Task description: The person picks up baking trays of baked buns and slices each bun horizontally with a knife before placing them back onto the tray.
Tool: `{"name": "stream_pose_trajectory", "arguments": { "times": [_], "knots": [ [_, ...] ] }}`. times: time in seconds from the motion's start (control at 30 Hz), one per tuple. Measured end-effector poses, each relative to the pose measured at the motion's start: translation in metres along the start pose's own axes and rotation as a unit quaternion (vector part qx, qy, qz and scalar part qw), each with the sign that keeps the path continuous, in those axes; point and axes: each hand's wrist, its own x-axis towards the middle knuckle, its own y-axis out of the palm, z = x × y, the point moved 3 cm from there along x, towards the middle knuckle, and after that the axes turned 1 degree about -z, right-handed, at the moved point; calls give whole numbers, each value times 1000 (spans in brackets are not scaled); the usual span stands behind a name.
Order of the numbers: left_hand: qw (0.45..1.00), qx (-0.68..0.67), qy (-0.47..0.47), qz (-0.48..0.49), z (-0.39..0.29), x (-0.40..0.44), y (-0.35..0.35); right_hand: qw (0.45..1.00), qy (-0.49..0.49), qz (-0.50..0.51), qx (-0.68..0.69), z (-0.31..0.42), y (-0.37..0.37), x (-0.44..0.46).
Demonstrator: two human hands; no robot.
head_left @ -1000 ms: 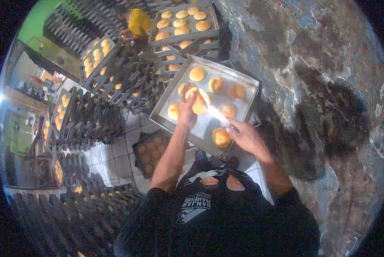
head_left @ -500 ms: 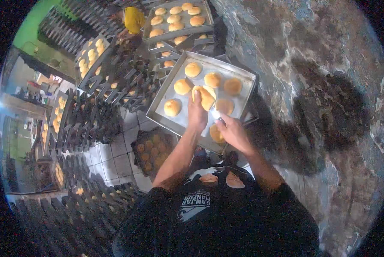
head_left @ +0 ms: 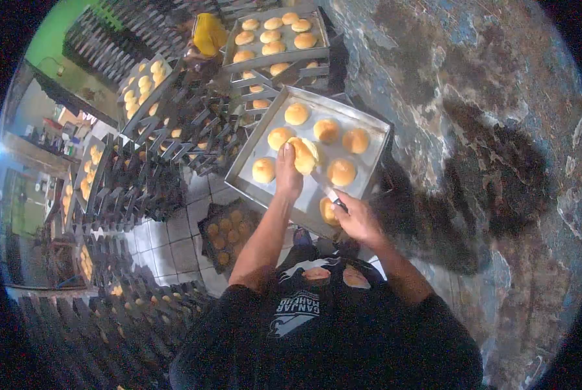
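Far left: stacked trays of buns point(head_left: 125, 188), well clear of both my hands.

Left hand point(head_left: 289, 175): gripping one bun point(head_left: 302, 157), thumb over the near face. Bun is held above the tray point(head_left: 349, 118), tilted, pale cut edge facing right. Versus half a second ago, it has shifted left and now overlaps the tray bun point(head_left: 279, 138) behind it.

Middle: knife point(head_left: 323, 185) has been drawn back toward me. Blade shows at length now; a moment ago it was mostly foreshortened at the bun. Tip is right by the bun's lower right edge; touching or just short, can't tell.

My read: slit's at least partly made. Full depth I can't confirm from here.

Right hand point(head_left: 361, 220): closed round the knife handle, apart from the left, partly covering the nearest bun point(head_left: 328, 209) in the tray. Other loose buns haven't visibly moved in the tray.

Far right: stained wall point(head_left: 492, 162), nothing touching it.
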Motion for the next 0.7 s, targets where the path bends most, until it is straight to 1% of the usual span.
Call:
{"name": "stream_pose_trajectory", "arguments": {
  "times": [0.03,0.1,0.13,0.17,0.2,0.23,0.27,0.3,0.33,0.4,0.43,0.5,0.53,0.57,0.6,0.63,0.7],
  "knots": [
    [1000,-1,-1,1,-4,-5,-2,1000,1,-1,-1,-1,-6,-3],
    [990,142,18,14,-13,-9,-2,998,30,40,47,4,-18,-1],
    [989,143,20,13,-12,-8,-3,992,51,58,105,14,-28,-6],
    [993,114,30,7,-8,-4,-8,991,49,60,105,21,-36,-9],
    [996,85,41,0,-7,-3,-11,989,78,65,108,22,-44,-13],
    [995,85,43,-4,-7,-1,-14,986,107,71,110,18,-49,-15],
    [996,84,25,-17,-7,-1,-17,993,33,19,110,10,-49,-16],
    [996,85,5,-29,-4,-3,-20,993,35,22,111,-2,-45,-17],
    [996,86,2,-31,-3,-5,-23,996,35,-32,72,-15,-45,-17],
    [993,117,-10,-25,2,-10,-34,992,44,-114,33,-9,-43,-12],
    [992,118,-17,-29,7,-13,-45,983,107,-69,136,-9,-43,-20],
    [964,226,-140,-31,34,-13,-74,982,159,-29,99,-8,-38,-21],
    [967,222,-117,-49,46,-15,-85,981,164,-25,99,-22,-28,-21],
    [966,221,-124,-53,47,-17,-94,990,103,-46,89,-45,-16,-22],
    [932,336,-51,-124,38,-17,-109,994,41,-67,78,-47,-11,-21],
    [876,443,25,-190,27,-13,-122,994,45,-64,76,-52,-9,-22],
    [841,491,146,-174,5,0,-142,989,145,-6,33,-45,-9,-24]
  ]
}}
